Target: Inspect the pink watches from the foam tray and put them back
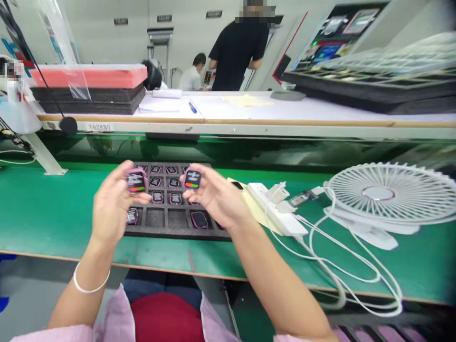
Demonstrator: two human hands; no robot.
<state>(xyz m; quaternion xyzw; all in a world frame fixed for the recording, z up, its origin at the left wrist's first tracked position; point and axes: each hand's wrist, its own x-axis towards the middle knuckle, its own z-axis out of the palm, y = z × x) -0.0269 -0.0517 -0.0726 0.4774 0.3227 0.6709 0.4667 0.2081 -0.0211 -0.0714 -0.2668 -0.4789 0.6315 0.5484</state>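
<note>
My left hand (113, 202) is closed on a smartwatch body (137, 180) with a purple rim; white text and a red and green bar light its screen. A second smartwatch body (193, 179) of the same look is held between the thumb and fingers of my right hand (221, 197). Both are raised above a dark foam tray (156, 231). Several more watch bodies sit in the tray's compartments, among them a dark-screened watch (199, 219) in the front row. Two front compartments beside it hold nothing. My hands hide parts of the tray's left and right sides.
Right of the tray lie a white power strip (276, 209), loose white cables (342, 275) and a white fan (381, 194). A shelf (213, 107) behind carries pink and black foam (89, 78) and stacked trays (370, 88). Two people (238, 57) are beyond it.
</note>
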